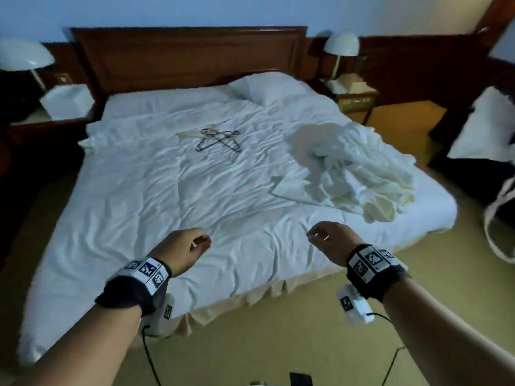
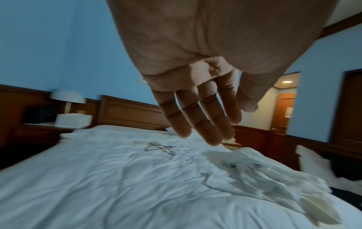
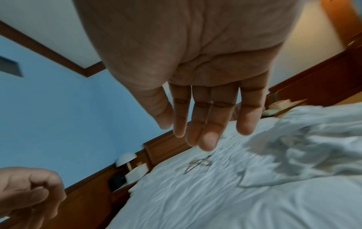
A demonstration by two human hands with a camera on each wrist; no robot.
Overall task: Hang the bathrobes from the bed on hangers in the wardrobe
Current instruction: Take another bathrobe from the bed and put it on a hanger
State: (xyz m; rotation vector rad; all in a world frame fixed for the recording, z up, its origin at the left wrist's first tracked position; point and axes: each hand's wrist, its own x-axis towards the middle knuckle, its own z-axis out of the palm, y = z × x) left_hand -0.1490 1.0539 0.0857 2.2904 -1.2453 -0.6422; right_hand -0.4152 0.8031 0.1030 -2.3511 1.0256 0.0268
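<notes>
White bathrobes lie crumpled in a heap on the right side of the bed, also seen as bathrobes and bathrobes. Several dark hangers lie crossed in the middle of the bed, visible too as hangers and hangers. My left hand hovers over the near edge of the bed, fingers relaxed and holding nothing. My right hand hovers nearby, also relaxed and holding nothing. The wardrobe is not in view.
A wooden headboard backs the bed, with a pillow beneath it. Nightstands with white lamps stand on both sides. A dark chair with a white pillow stands at the right. Carpet lies at the foot.
</notes>
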